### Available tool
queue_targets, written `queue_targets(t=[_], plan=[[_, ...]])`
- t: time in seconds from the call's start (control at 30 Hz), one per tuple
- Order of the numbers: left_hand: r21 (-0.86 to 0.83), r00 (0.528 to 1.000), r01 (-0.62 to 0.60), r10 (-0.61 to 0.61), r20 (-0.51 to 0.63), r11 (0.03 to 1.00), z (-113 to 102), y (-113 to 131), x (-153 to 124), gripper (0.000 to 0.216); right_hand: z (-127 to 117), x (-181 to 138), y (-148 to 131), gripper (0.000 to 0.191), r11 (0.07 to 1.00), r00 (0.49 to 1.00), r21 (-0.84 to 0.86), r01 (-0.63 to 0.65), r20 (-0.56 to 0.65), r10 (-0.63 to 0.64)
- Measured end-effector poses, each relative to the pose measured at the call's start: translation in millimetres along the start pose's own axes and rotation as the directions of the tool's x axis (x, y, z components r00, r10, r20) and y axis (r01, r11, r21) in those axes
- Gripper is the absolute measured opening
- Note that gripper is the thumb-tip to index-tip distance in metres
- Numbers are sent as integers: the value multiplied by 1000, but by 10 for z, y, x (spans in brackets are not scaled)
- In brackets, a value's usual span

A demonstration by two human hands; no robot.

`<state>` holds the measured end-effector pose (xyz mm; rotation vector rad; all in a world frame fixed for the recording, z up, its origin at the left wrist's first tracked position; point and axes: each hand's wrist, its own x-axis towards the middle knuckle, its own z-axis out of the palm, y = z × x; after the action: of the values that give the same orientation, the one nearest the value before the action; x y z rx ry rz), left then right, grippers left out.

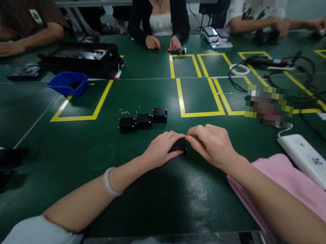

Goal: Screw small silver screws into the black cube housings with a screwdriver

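Observation:
My left hand [161,148] is wrapped over a small black box [179,145] on the green table, its fingers along the far side and its thumb at the near side. At the box's upper right corner, my right hand [213,145] has thumb and forefinger pinched together; whatever is between those fingertips is too small to make out. Three similar black boxes, one at the left [126,124], one in the middle [143,120] and one at the right [160,114], sit in a slanting row beyond my left hand. Several tiny screws [124,112] lie scattered behind that row.
A blue bin [68,83] and a large black tray [82,58] stand at the left. On the right are a white power bank [310,161], a pink cloth [278,176] and tangled black cables [308,78]. Yellow tape [203,114] marks the table. Several people sit around it.

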<state>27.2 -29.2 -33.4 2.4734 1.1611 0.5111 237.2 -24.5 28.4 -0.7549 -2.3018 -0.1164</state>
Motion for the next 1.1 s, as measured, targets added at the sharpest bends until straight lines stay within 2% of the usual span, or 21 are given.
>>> queue_targets(t=[0.13,0.37,0.57,0.77,0.97,1.1], plan=[[-9,1000,6,-6,5,1000,-14,9,0,40,4,6,-9,18,1000,1000,-14,-11,-14,10],[-10,1000,5,-5,-3,1000,-11,13,0,42,-17,23,-16,24,999,1000,-38,11,-18,-11],[-8,1000,3,-3,-1,1000,-8,0,-10,41,16,1,-2,17,998,1000,-54,-7,-25,6],[-10,1000,-1,0,-6,1000,-2,2,-9,42,-8,16,-4,26,999,1000,-39,25,-9,-25],[-4,1000,12,-12,9,1000,-8,7,3,41,6,13,-9,20,999,999,-43,4,-34,-6],[-10,1000,-7,7,-4,1000,2,-10,-5,42,6,4,-2,25,999,1000,-32,9,-27,-10]])
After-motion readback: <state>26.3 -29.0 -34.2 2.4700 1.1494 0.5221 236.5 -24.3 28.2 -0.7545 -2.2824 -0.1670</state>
